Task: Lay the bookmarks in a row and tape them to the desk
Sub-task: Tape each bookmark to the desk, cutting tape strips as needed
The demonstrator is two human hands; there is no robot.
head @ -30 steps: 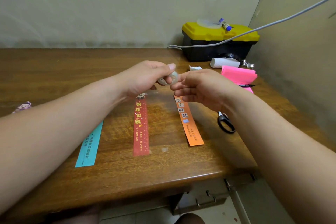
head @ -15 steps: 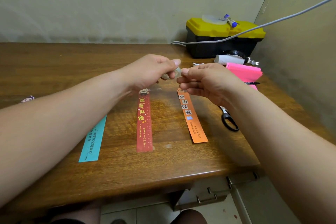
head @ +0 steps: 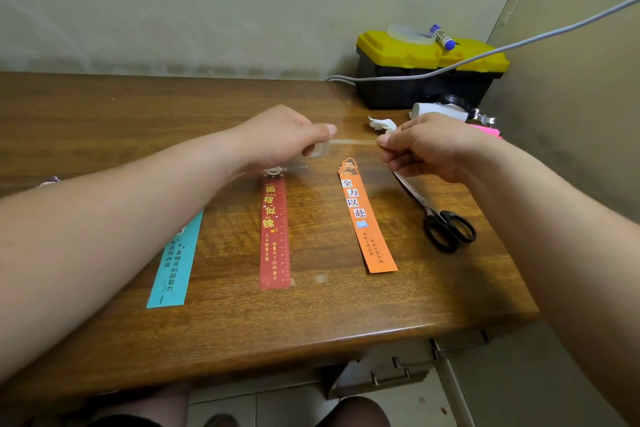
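**Q:** Fig.: what has the L hand (head: pixel 280 135) got?
**A:** Fingers curled round a small clear tape roll (head: pixel 320 149), held above the desk (head: pixel 104 121), just beyond the far end of the red bookmark (head: pixel 274 232).

**Q:** And the R hand (head: pixel 429 146)?
**A:** Thumb & forefinger pinch the free end of the tape strip (head: pixel 353 141); other fingers curled under. Strip runs taut btwn the two hands, off the desk, beyond the far end of the orange bookmark (head: pixel 367 218).

**Q:** Bookmarks, where?
**A:** Three flat on the desk in a row, roughly parallel, apart from each other. Teal bookmark (head: pixel 175 263) on the L, partly hidden by the L forearm; red in the middle; orange on the R.

**Q:** Anything else?
**A:** Scissors (head: pixel 446 225) w/ black handles lie just R of the orange one, blade tips hidden by the R hand. Black toolbox (head: pixel 398 94) w/ yellow lid at the back R corner, a marker (head: pixel 441 38) on the lid, a grey cable (head: pixel 554 31) crossing in front.
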